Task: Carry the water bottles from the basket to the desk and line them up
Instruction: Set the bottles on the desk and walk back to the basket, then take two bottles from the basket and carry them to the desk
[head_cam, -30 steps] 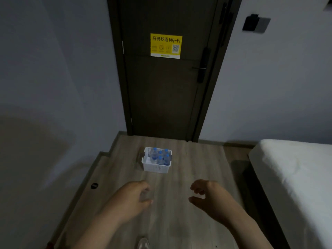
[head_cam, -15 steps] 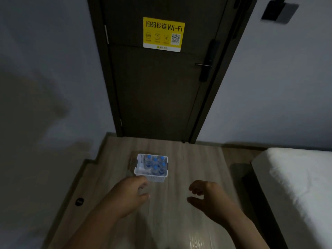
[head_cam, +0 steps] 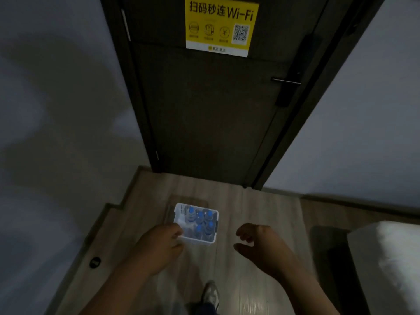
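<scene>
A white plastic basket [head_cam: 181, 212] stands on the wooden floor in front of a dark door. Several clear water bottles with blue caps [head_cam: 200, 220] stand upright inside it. My left hand [head_cam: 160, 245] hovers in front of the basket's near-left corner, fingers loosely curled, holding nothing. My right hand [head_cam: 259, 245] hangs to the right of the basket, apart from it, fingers loosely curled and empty. The desk is not in view.
The dark door [head_cam: 209, 105] with a yellow Wi-Fi sign [head_cam: 221, 26] closes the passage ahead. Grey walls flank it. A white bed [head_cam: 386, 264] fills the lower right. A round black floor stop [head_cam: 95, 262] sits at left. My shoe [head_cam: 211, 294] shows below.
I have walked closer to the door and basket. The basket now lies just beyond my hands, and my left hand overlaps its near-left corner in view.
</scene>
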### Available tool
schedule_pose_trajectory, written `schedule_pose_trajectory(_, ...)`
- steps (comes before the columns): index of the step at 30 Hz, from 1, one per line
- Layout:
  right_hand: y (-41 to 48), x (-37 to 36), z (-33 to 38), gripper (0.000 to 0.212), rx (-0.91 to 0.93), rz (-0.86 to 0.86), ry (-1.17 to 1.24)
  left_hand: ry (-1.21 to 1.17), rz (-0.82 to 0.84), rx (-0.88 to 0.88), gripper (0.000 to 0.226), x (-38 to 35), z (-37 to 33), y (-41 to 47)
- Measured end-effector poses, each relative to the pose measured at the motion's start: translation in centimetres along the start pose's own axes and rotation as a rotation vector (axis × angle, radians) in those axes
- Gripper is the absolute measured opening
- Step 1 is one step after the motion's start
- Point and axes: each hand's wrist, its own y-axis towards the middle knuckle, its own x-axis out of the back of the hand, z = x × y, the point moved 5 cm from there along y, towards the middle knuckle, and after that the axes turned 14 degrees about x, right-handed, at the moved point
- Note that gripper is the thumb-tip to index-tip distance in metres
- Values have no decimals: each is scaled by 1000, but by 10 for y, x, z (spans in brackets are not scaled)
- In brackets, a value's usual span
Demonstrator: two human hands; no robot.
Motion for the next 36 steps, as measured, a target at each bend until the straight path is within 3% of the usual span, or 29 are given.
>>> schedule_pose_trajectory(9,96,1,-67,46,-50,-4,57,20,42,89,19,-25,-8,102)
schedule_pose_trajectory(14,151,-36,-108,47,-102,2,74,34,66,79,8,-52,12,174)
schedule_pose_trajectory(21,231,-128,-175,47,-144,-21,68,100,73,89,26,-134,78,284)
schedule_pose_trajectory(29,322,-259,-262,48,-149,12,94,71,109,103,13,-249,158,395)
schedule_pose_trajectory(36,389,-356,-338,50,-86,-77,83,78,107,28,27,-338,205,480)
